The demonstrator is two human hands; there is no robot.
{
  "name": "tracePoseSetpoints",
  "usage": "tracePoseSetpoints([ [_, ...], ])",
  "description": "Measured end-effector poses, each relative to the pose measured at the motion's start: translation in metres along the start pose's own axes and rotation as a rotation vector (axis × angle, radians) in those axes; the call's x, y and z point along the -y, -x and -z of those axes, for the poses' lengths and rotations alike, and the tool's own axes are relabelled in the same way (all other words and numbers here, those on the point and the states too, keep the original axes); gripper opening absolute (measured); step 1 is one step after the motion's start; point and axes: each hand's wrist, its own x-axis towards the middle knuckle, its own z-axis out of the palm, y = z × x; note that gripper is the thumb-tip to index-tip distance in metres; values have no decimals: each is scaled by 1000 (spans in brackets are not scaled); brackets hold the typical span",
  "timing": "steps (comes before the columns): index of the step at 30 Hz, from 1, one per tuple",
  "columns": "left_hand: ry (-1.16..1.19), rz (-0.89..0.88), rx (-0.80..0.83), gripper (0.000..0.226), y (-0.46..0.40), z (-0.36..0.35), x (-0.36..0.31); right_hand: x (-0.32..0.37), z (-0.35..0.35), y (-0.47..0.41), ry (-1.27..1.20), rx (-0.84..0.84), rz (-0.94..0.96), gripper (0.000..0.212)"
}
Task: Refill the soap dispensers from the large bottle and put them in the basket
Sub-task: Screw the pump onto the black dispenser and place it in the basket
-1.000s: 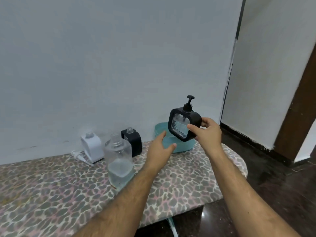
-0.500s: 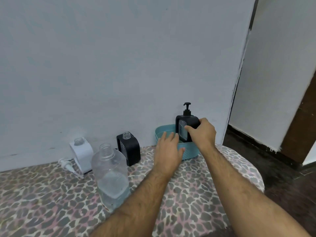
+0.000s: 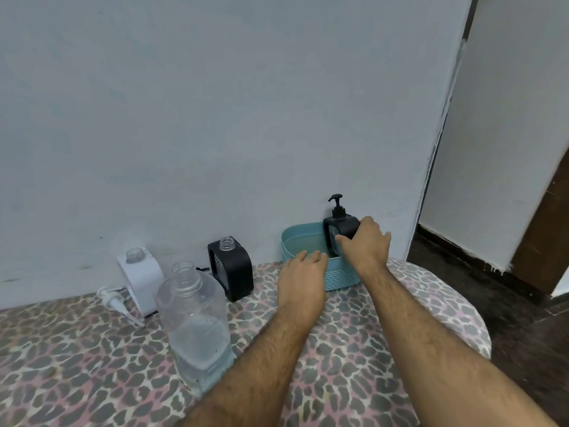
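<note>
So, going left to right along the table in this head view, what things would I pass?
white pump head → white dispenser → large clear bottle → open black dispenser → left hand → blue basket → right hand

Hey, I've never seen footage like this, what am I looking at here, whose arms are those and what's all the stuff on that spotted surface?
There is no machine here: these are a person's two bare arms, filmed by a wide-angle camera worn on their head, looking forward and down. The right hand grips a black soap dispenser with its pump on, which stands in the far right part of a teal basket. The left hand rests with straight fingers on the basket's near rim. On the leopard-print surface stand a large clear bottle, uncapped and partly filled, a second black dispenser with an open neck, and a white dispenser, also open. A white pump lies beside the white one.
</note>
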Motion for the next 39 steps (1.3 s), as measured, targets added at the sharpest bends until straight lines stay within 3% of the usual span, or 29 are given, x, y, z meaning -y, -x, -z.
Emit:
tracePoseSetpoints([
  [11,17,-5,-24,51,5,-4,2,0,0,3,395,8,-8,64],
  [21,31,-4,-3,58,6,-9,4,2,11,-6,514,227,-172,79],
  [26,26,-6,28,61,5,-9,4,-2,15,-3,350,205,-180,82],
  [35,46,-16,164,77,11,-10,1,-20,19,18,28,61,-20,35],
  [39,228,13,16,73,30,3,2,-24,25,35,-162,-40,56,24],
])
